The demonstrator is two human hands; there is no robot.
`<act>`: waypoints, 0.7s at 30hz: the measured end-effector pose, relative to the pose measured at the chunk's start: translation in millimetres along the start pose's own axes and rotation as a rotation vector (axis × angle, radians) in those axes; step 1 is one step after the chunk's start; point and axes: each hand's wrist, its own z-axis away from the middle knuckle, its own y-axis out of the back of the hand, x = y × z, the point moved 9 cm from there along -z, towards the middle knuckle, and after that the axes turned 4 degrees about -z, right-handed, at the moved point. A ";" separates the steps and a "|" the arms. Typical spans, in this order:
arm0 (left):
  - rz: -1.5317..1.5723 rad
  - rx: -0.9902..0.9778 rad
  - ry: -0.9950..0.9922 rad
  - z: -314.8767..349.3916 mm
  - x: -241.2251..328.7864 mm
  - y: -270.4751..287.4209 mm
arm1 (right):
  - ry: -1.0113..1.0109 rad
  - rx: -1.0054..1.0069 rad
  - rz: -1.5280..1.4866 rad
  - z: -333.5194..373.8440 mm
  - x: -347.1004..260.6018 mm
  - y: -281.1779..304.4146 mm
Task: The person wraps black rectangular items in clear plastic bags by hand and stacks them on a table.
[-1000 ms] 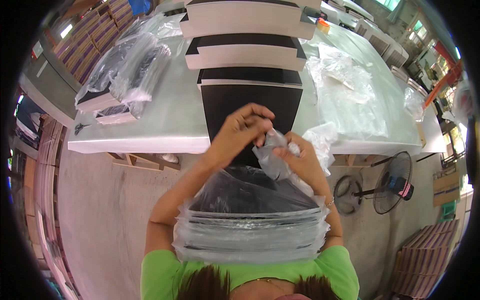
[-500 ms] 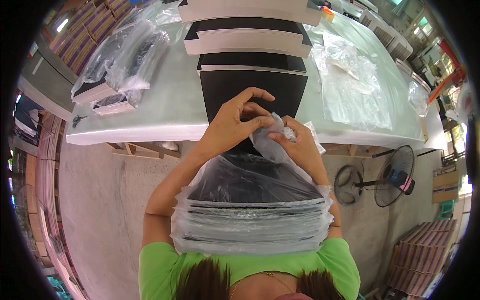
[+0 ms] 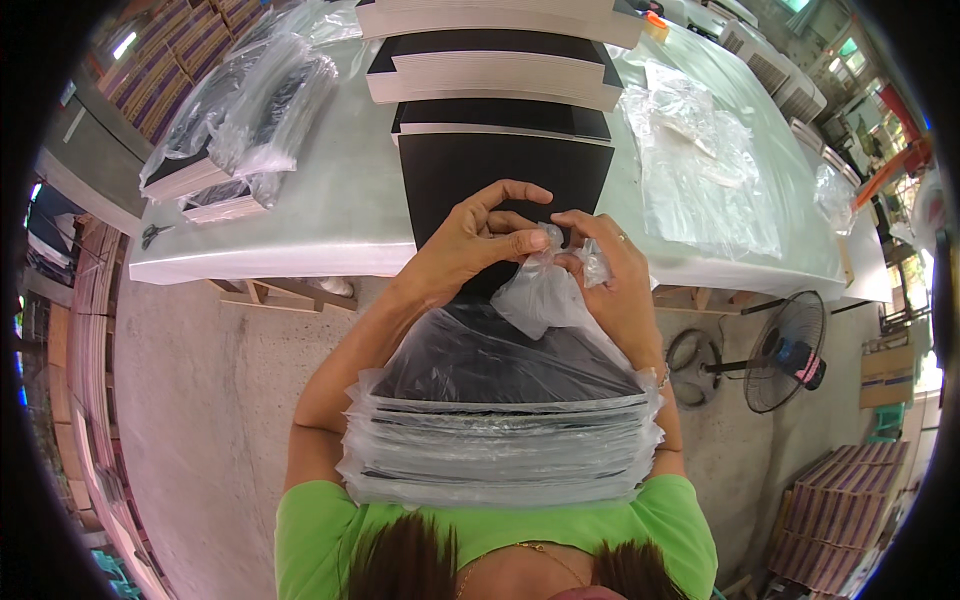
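Note:
Between my forearms, close to my chest, lies a thick pile of flat black pieces in clear plastic bags (image 3: 500,440). A crumpled end of clear plastic (image 3: 540,298) bunches up above the pile's far edge. My left hand (image 3: 478,235) pinches this plastic between thumb and a finger, its index finger curved above. My right hand (image 3: 615,270) is closed on the same plastic from the other side; its fingertips are partly hidden. Just beyond both hands a stack of black-topped boards (image 3: 505,165) lies at the table's near edge.
More black-and-white stacks (image 3: 500,75) run back along the pale-covered table (image 3: 360,190). Bagged stacks (image 3: 240,130) and scissors (image 3: 155,235) are at left, loose clear bags (image 3: 705,190) at right. A fan (image 3: 790,355) stands on the floor at right, near brown stacked cartons (image 3: 835,520).
My right hand has turned and risen, its fingers now arched over the plastic. The plastic is more tightly bunched between my hands. My left hand has barely shifted.

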 end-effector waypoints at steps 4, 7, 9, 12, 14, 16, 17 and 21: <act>-0.035 -0.018 -0.007 2.5 0.7 2.4 | 0.066 0.017 -0.028 -2.6 -12.7 4.2; -0.042 -0.040 -0.013 1.0 0.6 -1.8 | 0.102 0.003 -0.018 -0.8 -19.5 2.2; -0.031 -0.065 -0.026 0.4 0.3 -4.4 | 0.131 -0.031 0.022 -0.4 -17.2 -1.2; 0.040 -0.101 -0.006 -0.5 -3.1 -8.7 | 0.179 -0.004 -0.083 -1.9 -17.4 0.4; 0.113 -0.125 0.012 -0.7 -6.4 -9.9 | 0.226 0.017 -0.156 -2.1 -14.0 1.4; 0.191 -0.149 0.019 -1.4 -12.0 -7.8 | 0.241 0.014 -0.259 -1.8 -11.9 2.9; 0.213 -0.125 0.027 -1.7 -14.9 -3.0 | 0.231 0.002 -0.323 -1.6 -9.8 3.9; 0.255 -0.008 0.032 -0.2 -24.9 20.5 | -0.127 -0.078 -0.743 8.2 31.4 -4.4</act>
